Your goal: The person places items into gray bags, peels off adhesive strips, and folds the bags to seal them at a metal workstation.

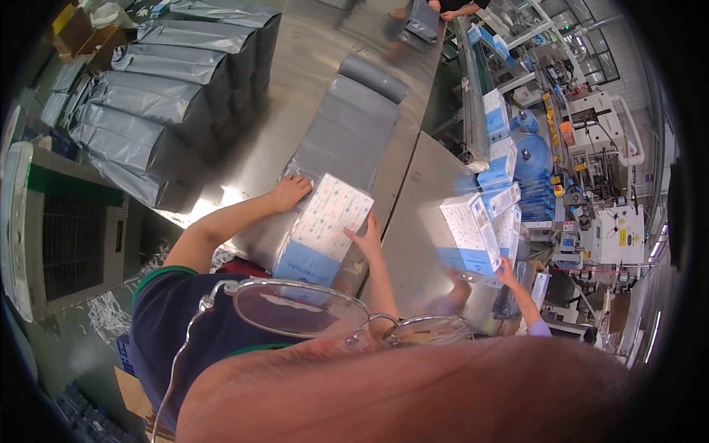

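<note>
A white-and-blue patterned pack [330, 214] stands tilted in front of me, at the near end of a flat grey plastic bag [347, 129]. My left hand [291, 193] is at the bag's near left edge, beside the pack's upper left corner, its fingers curled down on the plastic. Against the pack's right side rests my right hand [365, 236], its thumb toward the near face and its other fingers up along the edge. The far end of the bag is rolled into a thick grey fold [373, 79]. The pack's underside is hidden.
Filled grey bags [148, 103] stand in a row on the left of the metal table [306, 44]. At right, a co-worker's hand [507, 273] touches more white-and-blue packs [471, 229]. Another person handles a grey bag [422, 22] at the far end. Machinery [605, 125] lines the right.
</note>
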